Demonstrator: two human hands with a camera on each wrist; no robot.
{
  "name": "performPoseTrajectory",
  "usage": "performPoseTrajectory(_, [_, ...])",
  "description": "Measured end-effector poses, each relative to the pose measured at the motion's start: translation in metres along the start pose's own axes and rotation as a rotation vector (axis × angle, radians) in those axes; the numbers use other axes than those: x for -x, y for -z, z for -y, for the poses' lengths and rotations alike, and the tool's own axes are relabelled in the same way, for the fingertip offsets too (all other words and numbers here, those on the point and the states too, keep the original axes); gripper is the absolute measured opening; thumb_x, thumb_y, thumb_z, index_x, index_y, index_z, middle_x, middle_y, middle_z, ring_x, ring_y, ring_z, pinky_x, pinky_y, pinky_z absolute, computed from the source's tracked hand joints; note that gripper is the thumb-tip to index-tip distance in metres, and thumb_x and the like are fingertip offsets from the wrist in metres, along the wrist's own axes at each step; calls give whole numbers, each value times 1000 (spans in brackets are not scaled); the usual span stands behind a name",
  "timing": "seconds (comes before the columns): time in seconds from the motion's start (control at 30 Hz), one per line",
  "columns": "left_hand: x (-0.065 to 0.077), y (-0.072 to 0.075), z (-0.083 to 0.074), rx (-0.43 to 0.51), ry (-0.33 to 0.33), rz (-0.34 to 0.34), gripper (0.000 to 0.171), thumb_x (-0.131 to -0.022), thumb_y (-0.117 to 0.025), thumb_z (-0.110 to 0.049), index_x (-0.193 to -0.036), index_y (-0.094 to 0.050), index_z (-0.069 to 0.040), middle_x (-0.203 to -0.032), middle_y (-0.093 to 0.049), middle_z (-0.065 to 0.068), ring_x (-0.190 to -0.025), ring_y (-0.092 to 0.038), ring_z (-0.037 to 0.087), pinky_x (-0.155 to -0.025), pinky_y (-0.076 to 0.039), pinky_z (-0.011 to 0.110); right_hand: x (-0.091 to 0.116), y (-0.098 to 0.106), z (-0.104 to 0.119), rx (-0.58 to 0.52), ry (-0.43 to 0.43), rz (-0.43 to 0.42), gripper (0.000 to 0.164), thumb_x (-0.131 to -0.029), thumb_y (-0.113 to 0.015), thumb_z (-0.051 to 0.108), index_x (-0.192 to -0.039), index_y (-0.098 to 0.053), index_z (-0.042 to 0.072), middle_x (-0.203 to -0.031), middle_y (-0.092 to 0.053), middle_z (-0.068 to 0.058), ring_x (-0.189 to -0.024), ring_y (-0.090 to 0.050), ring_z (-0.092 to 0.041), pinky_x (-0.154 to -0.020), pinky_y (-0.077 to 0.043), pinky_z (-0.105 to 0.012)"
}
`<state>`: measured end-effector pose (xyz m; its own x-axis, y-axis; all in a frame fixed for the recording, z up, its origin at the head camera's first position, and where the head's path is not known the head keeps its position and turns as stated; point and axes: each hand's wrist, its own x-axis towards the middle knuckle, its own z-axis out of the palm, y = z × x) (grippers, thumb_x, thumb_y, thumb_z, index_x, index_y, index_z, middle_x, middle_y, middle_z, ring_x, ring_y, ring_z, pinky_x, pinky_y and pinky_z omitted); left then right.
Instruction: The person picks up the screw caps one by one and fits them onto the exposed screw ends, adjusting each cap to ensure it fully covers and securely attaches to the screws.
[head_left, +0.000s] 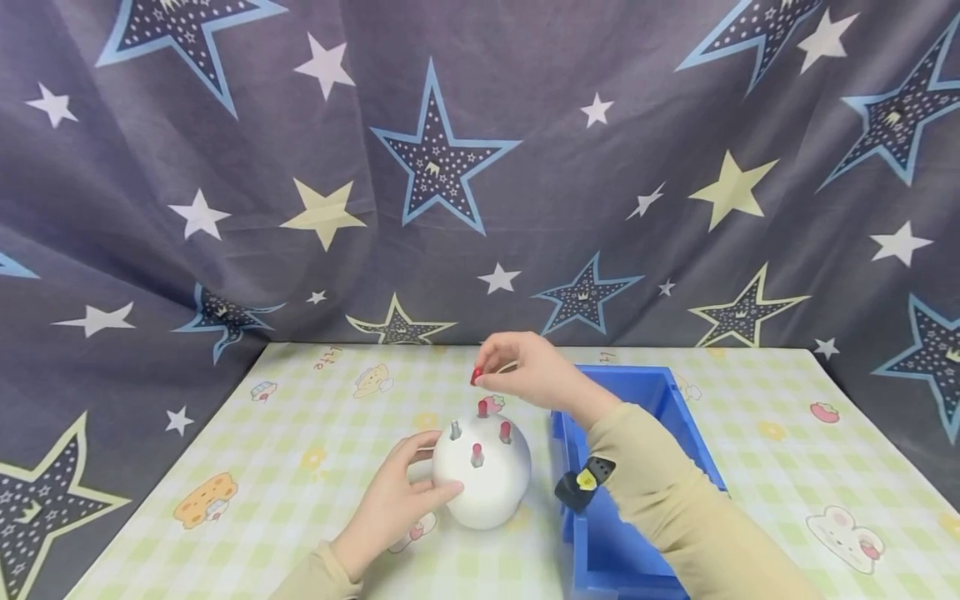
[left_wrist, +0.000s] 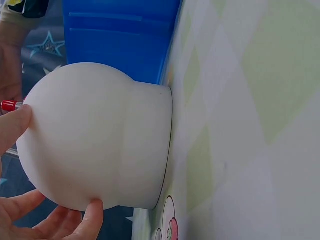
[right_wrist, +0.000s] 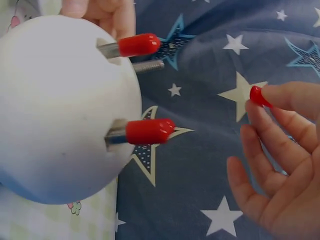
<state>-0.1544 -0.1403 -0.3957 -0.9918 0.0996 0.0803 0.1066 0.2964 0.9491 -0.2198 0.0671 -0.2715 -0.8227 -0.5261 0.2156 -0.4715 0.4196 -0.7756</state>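
Note:
A white, round-topped body (head_left: 486, 496) with a narrower base stands on the table, several metal bolts sticking up from its top. Three of them wear red caps, such as the front red cap (head_left: 477, 450); the bolt (head_left: 454, 430) at the left is bare threaded metal. My left hand (head_left: 401, 492) holds the white body from its left side, thumb in front and fingers behind. Above and behind the bolts, my right hand (head_left: 536, 371) pinches a small red cap (right_wrist: 258, 96) between thumb and index finger, apart from the bolts. Its other fingers are loosely bent.
Right of the white body stands a blue bin (head_left: 577, 533), partly under my right forearm. A black wrist device (head_left: 585, 483) with a yellow mark is strapped to that arm. The table wears a checked cloth (head_left: 300, 500), and a dark star-patterned curtain (head_left: 450, 292) hangs behind.

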Motion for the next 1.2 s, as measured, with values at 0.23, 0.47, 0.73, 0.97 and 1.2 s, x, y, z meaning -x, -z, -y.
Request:
performPoseTrajectory(0.23, [2, 1, 1, -11, 2, 11, 62, -74, -81, -16, -129, -53, -12, -133, -47, 11, -122, -48, 31, -87, -58, 37, -5, -11, 5, 52, -33, 119, 5, -84, -68, 8, -88, -65, 8, -87, -73, -5, -77, -68, -16, -72, -59, -25])
performPoseTrajectory(0.47, [1, -1, 1, 11, 3, 5, 61, -74, -81, -14, -128, -54, -11, -133, -47, 12, -122, -48, 31, -86, -58, 33, -8, -18, 5, 244, 27, 132, 7, -80, -68, 6, -83, -66, 12, -85, -73, -2, -75, -63, -9, -63, -51, -16])
performPoseTrajectory(0.73, [0, -1, 2, 10, -2, 3, 61, -74, -81, -15, -129, -53, -11, -133, -47, 12, -122, -48, 32, -86, -58, 32, -10, -26, 8, 316, -5, 161, 12, -80, -66, 0, -79, -64, 11, -87, -72, -6, -46, -52, -8, -39, -49, -19])
performPoseTrajectory(0.97, [0, -2, 2, 15, 0, -3, 61, -74, -81, -14, -128, -53, -11, -133, -47, 11, -122, -48, 31, -86, -58, 31, -9, -32, 10, 328, -30, 183, 8, -81, -68, 2, -79, -65, 9, -86, -72, -6, -43, -47, -5, -36, -44, -17])
performPoseTrajectory(1.2, [1, -1, 2, 18, 4, -2, 61, -74, -81, -14, -128, -53, -11, -133, -46, 11, -122, -48, 31, -87, -58, 32, -9, -36, 9, 349, -26, 189, 10, -82, -69, 5, -77, -65, 12, -84, -72, -3, -51, -51, -7, -41, -45, -17])
